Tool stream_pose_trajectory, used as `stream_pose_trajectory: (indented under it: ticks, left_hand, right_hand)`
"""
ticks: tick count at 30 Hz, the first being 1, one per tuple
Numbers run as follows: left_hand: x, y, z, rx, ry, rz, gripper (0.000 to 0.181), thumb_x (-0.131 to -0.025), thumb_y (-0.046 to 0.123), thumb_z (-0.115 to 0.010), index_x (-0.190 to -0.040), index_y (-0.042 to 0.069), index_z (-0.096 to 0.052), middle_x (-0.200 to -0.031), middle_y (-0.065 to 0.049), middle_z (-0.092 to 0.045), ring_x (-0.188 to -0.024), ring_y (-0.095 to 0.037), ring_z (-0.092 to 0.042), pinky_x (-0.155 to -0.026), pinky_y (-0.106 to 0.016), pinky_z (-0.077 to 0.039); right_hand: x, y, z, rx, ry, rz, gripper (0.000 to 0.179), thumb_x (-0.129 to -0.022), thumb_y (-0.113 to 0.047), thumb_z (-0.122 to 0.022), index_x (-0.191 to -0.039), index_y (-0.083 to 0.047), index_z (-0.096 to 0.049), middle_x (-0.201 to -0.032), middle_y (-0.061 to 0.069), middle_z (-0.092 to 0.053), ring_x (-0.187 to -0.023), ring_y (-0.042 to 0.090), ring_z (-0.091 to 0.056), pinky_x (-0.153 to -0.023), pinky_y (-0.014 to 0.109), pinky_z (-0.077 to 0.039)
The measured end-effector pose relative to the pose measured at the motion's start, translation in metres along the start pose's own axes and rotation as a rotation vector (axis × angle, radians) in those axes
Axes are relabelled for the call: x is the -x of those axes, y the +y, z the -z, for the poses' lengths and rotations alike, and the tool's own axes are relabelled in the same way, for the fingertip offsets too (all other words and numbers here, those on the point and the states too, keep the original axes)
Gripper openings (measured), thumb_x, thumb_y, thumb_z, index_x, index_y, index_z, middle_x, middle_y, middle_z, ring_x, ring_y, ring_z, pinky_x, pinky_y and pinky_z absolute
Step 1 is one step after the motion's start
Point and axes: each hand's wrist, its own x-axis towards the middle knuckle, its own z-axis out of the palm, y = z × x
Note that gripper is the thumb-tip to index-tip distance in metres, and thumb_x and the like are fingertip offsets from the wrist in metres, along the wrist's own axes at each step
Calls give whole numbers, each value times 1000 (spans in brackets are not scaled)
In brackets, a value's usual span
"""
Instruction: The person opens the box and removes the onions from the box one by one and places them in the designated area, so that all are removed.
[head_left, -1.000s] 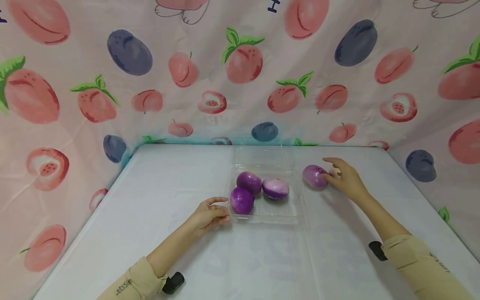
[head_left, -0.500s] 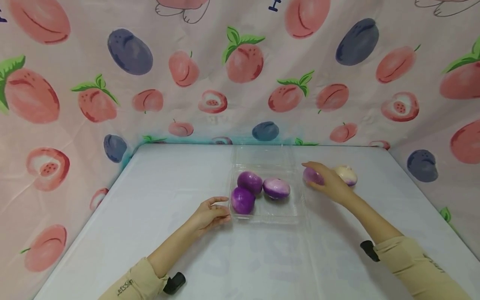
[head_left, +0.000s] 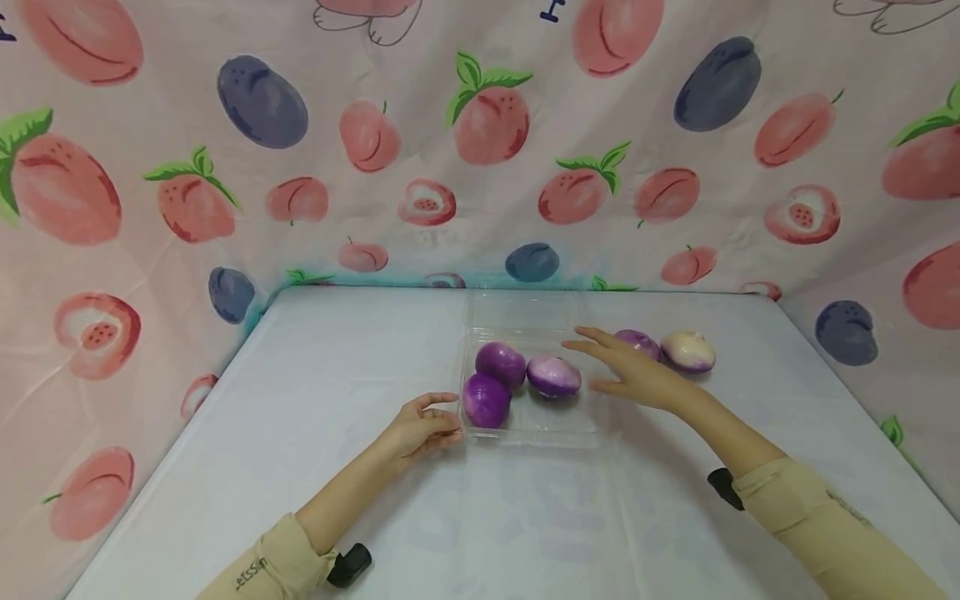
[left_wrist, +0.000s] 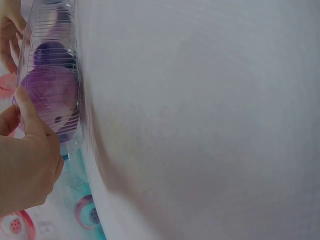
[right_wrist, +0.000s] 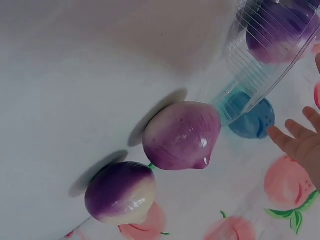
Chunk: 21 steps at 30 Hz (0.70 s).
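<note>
A clear plastic clamshell container, lid folded back, lies on the table. Three shiny purple onions are inside: a rear one, a front-left one and a paler right one. My left hand grips the container's left side, fingertips at its rim. My right hand hovers by the right wall, fingers spread and holding nothing. Beyond it, a pinkish-purple onion and a purple-and-cream onion rest on the table; the hand partly hides the nearer one in the head view.
The table has a white cover. Behind it hangs a pink cloth printed with peaches and blue fruit. Each forearm has a beige sleeve and a black wrist device.
My right hand has moved left from the two loose onions to the container's right side, letting go of the pinkish-purple onion, which stays on the table. My left hand keeps its place.
</note>
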Motion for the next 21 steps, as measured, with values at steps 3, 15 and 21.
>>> stream_pose_trajectory:
  ticks: [3, 15, 21]
  left_hand:
    - [0, 0, 0, 3, -3, 0, 49, -90, -8, -51, -136, -6, -34, -80, 0, -57, -68, -8, -64, -70, -16, -59]
    - [-1, 0, 1, 22, 8, 2, 49, -90, -9, -51, -136, -6, -34, -79, 0, -57, -67, -9, -64, -69, -17, -59]
    - [-1, 0, 0, 29, 4, 7, 49, -90, -9, -50, -137, -6, -33, -78, 0, -57, -67, -9, -64, -69, -16, -59]
  right_hand:
    - [-5, -1, -1, 33, -36, 38, 64, -83, -6, -70, -140, -10, -41, -150, 20, -30, -136, 44, -29, -105, 59, -40]
    - [-25, -6, -5, 149, -113, 164, 68, -73, 1, -76, -135, -8, -49, -144, 20, -41, -132, 39, -39, -105, 56, -41]
    - [-32, -8, -9, 126, -199, 91, 72, -75, 5, -73, -139, -10, -45, -146, 18, -40, -132, 40, -39, -105, 56, -41]
